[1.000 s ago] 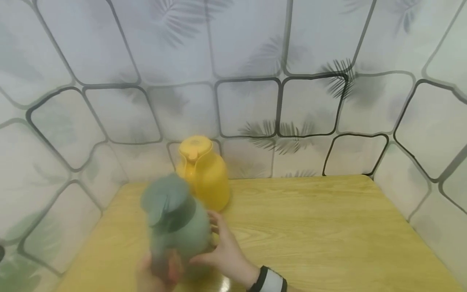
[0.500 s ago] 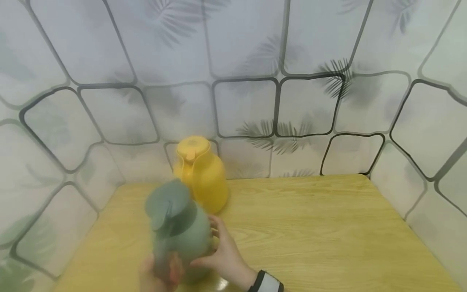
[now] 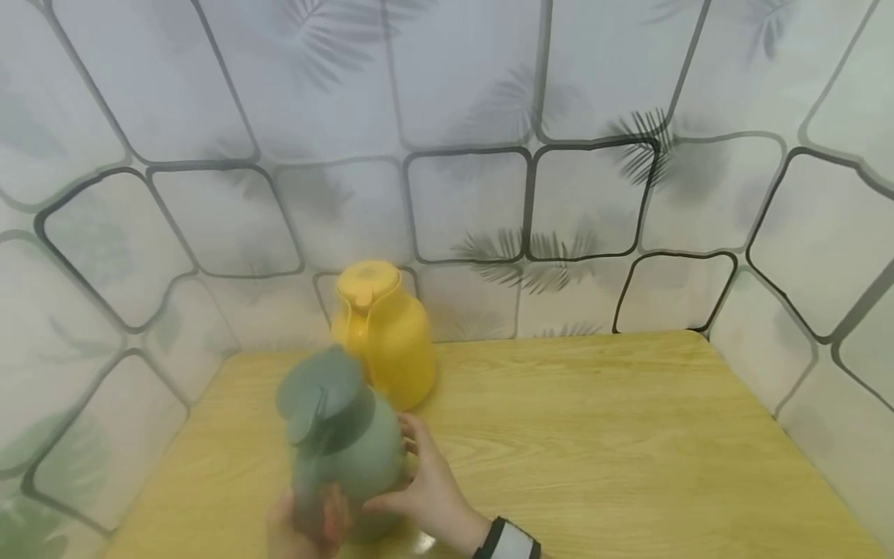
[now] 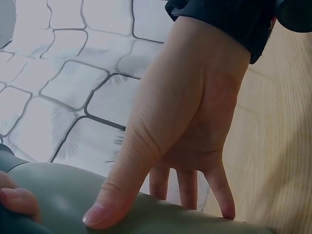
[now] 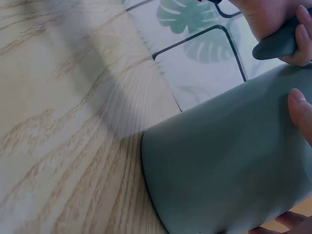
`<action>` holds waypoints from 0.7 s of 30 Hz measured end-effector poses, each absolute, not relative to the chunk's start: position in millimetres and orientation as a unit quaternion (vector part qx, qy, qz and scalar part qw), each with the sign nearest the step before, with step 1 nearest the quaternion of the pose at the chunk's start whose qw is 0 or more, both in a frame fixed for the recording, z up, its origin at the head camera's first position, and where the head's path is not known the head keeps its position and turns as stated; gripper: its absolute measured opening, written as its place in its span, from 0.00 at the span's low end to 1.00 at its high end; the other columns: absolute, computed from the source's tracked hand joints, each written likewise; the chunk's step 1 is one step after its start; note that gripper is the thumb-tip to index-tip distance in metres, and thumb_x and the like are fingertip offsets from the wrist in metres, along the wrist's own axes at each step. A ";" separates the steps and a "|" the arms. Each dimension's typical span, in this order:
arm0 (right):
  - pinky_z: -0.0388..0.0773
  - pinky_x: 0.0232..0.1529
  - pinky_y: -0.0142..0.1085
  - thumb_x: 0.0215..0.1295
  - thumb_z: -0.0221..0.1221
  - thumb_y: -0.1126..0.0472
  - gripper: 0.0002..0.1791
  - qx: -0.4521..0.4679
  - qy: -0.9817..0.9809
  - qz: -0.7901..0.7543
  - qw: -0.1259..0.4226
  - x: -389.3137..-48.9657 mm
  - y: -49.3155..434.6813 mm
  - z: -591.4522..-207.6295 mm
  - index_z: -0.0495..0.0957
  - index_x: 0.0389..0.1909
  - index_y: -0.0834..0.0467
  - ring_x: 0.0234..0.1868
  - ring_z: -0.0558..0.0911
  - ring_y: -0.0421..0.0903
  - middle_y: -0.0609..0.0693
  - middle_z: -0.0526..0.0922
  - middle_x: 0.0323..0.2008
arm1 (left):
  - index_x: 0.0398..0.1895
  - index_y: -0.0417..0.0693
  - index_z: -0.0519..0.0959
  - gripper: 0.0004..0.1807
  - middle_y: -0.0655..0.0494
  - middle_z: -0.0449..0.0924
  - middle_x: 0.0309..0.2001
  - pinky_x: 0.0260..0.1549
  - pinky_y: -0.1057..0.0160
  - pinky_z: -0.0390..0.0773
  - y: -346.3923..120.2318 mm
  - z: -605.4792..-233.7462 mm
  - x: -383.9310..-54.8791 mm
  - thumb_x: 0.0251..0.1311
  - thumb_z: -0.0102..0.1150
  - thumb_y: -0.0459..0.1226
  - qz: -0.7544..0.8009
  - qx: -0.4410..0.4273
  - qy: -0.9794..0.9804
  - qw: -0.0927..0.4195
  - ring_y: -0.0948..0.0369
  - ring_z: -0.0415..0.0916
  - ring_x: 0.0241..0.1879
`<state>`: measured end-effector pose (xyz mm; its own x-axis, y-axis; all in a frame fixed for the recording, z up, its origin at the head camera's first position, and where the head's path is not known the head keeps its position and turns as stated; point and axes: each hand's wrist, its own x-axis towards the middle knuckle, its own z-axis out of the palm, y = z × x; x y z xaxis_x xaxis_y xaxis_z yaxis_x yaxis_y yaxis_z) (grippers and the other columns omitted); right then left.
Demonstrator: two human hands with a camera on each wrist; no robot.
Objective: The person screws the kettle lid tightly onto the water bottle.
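Observation:
A grey-green thermos jug (image 3: pixel 373 450) stands at the front left of the table, its lid facing up. By its dark handle (image 5: pixel 275 46) my left hand (image 3: pixel 300 524) grips it, fingers curled round. My right hand (image 3: pixel 440 493) holds the jug's body from the right, thumb on the near side and fingers spread round the far side. That same right hand (image 4: pixel 190 112) fills the left wrist view. Down in the right wrist view, the base of the jug (image 5: pixel 214 151) meets the wooden tabletop. Part of the handle is blurred in the head view.
Close behind the green jug stands a yellow thermos jug (image 3: pixel 401 349), partly covered by it. The wood-grain table (image 3: pixel 594 435) stretches to the right. Patterned wall covering (image 3: pixel 468 202) encloses it at the back and both sides.
Since a second ago the green jug has shifted slightly right and nearer, both hands holding it throughout. Over the last half second hardly anything differs. The yellow jug stays put.

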<state>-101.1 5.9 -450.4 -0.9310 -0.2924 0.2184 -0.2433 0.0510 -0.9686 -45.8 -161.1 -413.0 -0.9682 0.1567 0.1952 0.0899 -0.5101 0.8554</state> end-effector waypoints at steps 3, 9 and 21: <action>0.72 0.53 0.50 0.36 0.78 0.61 0.55 -0.182 0.725 -0.664 0.020 -100.5 3.4 -451.8 0.58 0.66 0.40 0.62 0.65 0.59 0.47 0.64 0.64 | 0.15 0.43 0.64 0.27 0.47 0.56 0.16 0.17 0.54 0.51 -164.4 -417.9 -50.7 0.68 0.17 0.38 0.862 0.217 0.458 0.015 0.51 0.51 0.18; 0.69 0.54 0.54 0.38 0.77 0.59 0.55 -0.181 0.723 -0.666 0.031 -101.6 0.9 -454.9 0.57 0.68 0.37 0.63 0.64 0.59 0.46 0.62 0.66 | 0.16 0.39 0.61 0.30 0.43 0.54 0.14 0.09 0.55 0.51 -166.9 -422.4 -56.9 0.71 0.13 0.41 0.814 0.337 0.472 -0.039 0.52 0.52 0.13; 0.73 0.50 0.55 0.61 0.64 0.50 0.32 -0.226 0.789 -0.568 0.061 -111.3 56.8 -447.2 0.67 0.64 0.56 0.59 0.70 0.58 0.55 0.71 0.61 | 0.26 0.29 0.67 0.31 0.40 0.72 0.23 0.22 0.61 0.75 -194.4 -427.8 -71.8 0.75 0.15 0.40 0.702 0.432 0.566 0.004 0.53 0.74 0.23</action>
<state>-111.3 56.8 -447.2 -0.8907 -0.4255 0.1602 -0.2873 0.2538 -0.9236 -71.8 -194.4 -427.8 -0.6264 0.4945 0.6026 0.4837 -0.3596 0.7979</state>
